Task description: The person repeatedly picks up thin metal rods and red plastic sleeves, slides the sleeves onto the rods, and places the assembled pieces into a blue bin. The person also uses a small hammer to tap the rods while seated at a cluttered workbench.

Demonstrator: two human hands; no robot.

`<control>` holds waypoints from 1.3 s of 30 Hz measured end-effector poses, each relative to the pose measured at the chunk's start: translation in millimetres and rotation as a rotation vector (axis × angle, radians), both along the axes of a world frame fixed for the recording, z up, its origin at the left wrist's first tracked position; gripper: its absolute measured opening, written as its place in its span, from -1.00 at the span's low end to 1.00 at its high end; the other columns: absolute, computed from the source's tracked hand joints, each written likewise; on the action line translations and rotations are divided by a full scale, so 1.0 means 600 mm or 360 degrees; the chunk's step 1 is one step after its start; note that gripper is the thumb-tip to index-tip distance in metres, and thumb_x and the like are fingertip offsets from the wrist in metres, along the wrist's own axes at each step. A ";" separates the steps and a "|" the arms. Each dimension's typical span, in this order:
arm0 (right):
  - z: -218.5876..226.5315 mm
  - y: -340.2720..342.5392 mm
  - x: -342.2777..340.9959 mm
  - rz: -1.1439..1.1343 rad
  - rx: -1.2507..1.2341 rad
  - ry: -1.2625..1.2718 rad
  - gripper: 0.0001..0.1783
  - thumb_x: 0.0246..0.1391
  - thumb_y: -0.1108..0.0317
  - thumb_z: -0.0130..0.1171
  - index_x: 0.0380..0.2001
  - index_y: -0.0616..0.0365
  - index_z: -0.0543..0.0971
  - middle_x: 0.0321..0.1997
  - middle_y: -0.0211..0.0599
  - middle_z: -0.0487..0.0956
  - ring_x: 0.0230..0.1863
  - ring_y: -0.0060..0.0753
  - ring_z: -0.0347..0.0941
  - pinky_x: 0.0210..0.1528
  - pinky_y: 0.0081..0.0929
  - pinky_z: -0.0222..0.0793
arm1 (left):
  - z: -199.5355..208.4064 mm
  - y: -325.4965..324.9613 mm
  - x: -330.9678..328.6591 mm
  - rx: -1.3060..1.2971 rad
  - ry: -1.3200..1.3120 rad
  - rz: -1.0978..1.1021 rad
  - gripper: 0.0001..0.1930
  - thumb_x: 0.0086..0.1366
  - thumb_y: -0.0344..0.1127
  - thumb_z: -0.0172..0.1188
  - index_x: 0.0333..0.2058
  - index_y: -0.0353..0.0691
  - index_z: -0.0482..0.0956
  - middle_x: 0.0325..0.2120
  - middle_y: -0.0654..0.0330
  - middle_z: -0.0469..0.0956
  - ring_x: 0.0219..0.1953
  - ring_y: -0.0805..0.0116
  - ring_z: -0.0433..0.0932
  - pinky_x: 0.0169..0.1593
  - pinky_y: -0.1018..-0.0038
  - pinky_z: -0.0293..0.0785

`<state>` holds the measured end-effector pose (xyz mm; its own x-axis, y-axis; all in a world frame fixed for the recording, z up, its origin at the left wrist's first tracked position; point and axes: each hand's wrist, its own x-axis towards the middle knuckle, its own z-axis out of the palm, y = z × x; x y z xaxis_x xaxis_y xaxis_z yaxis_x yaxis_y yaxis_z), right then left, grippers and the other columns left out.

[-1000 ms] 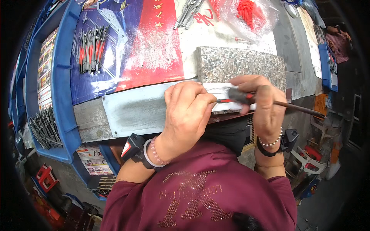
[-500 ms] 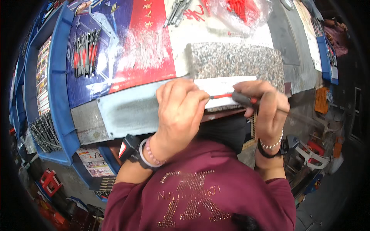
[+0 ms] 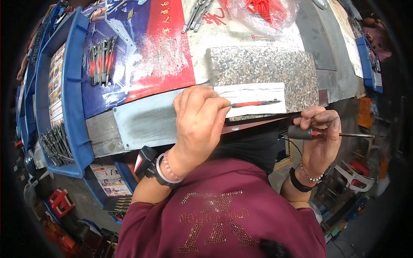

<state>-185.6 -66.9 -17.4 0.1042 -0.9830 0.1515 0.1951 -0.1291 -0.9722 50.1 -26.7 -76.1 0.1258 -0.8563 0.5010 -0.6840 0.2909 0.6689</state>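
**One piece in hand, others bundled**

The left hand (image 3: 200, 118)'s fingers pinch one end of a black-and-red piece (image 3: 254, 103) lying over a white pad (image 3: 269, 91) on a stone slab (image 3: 262, 64). The right hand (image 3: 322, 135)'s fingers curl around a dark-handled tool (image 3: 300, 133), clear of the piece. Red already lines this piece, as in the bundle (image 3: 102, 62) on the desk (image 3: 102, 137); dark pieces (image 3: 56, 147) in the blue tray (image 3: 78, 92), showing no red, appear unworked.

The left hand (image 3: 200, 122) hides one end of the red piece (image 3: 250, 103); the top edge crops the plastic bag (image 3: 254, 22).
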 end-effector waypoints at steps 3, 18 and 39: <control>-0.001 0.007 0.002 0.0138 0.0059 -0.0192 -0.66 0.39 0.27 -0.29 -0.29 0.34 0.37 -0.26 0.17 0.52 -0.52 -0.46 0.43 -0.37 -0.49 0.49 | 0.002 0.000 -0.002 0.0005 -0.0015 0.0019 -0.82 -0.01 -0.49 0.31 -0.38 -0.18 0.57 -0.37 0.18 0.46 -0.20 0.17 0.46 -0.08 0.29 0.24; -0.033 0.028 0.025 0.0275 0.0422 -0.0040 -0.71 0.33 0.36 -0.11 -0.32 0.40 0.50 -0.47 -0.10 0.57 -0.72 -0.70 0.26 -0.66 -0.75 0.21 | 0.024 0.004 -0.010 -0.0103 -0.0201 0.0081 -0.79 -0.02 -0.52 0.31 -0.36 -0.19 0.56 -0.37 0.15 0.46 -0.15 0.09 0.47 -0.01 0.25 0.24; -0.031 0.032 0.091 0.0573 0.0953 -0.0694 -0.65 0.23 0.45 0.03 0.07 0.30 0.40 -0.32 -0.22 0.59 -0.75 -0.75 0.19 -0.70 -0.70 0.19 | 0.081 0.047 0.005 -0.0114 -0.0081 -0.0008 -0.76 -0.04 -0.54 0.31 -0.34 -0.22 0.53 -0.40 0.18 0.49 -0.27 0.17 0.52 -0.12 0.29 0.27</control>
<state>-131.0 -47.6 -35.8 0.4812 -0.8279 -0.2881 0.5015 0.5296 -0.6841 53.4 1.5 -27.4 0.0946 -0.8186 0.5666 -0.7150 0.3401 0.6108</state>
